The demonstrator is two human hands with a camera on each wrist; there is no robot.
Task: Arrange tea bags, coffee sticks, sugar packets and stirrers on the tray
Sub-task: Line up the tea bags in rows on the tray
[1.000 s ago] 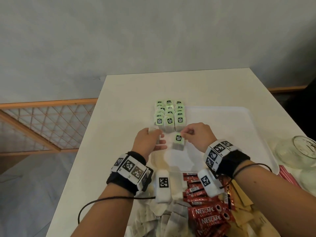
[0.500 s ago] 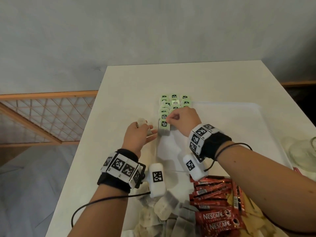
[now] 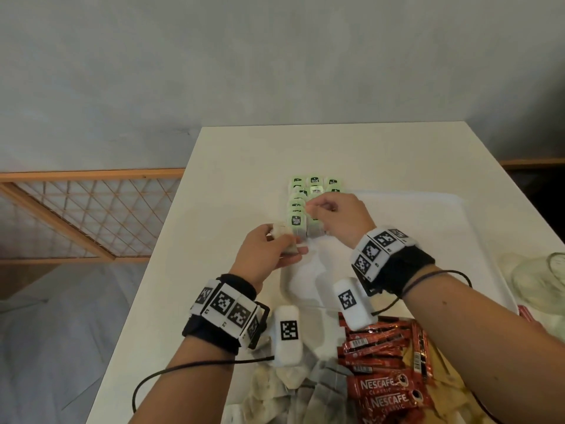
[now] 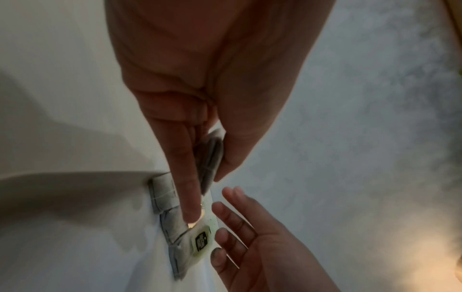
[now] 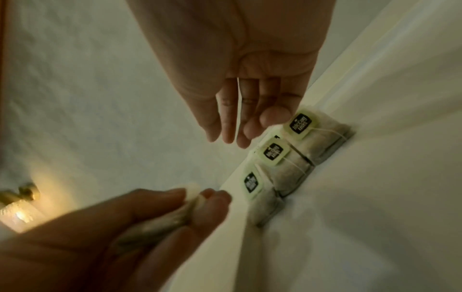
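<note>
Left hand [image 3: 265,251] pinches spare tea bag [image 3: 282,237]; right hand [image 3: 339,216] slack — above tea-bag rows [image 3: 313,191]

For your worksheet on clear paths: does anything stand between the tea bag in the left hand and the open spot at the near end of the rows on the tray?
Nothing visible lies there. The right hand hovers just beyond, over the rows of tea bags, not between them and the left hand.

R hand [image 3: 336,218] no longer pinches tea bag [image 3: 315,229]: bag now sits in front row on tray [image 3: 458,228], fingers relaxed above. L hand [image 3: 266,255] shifted little.
</note>
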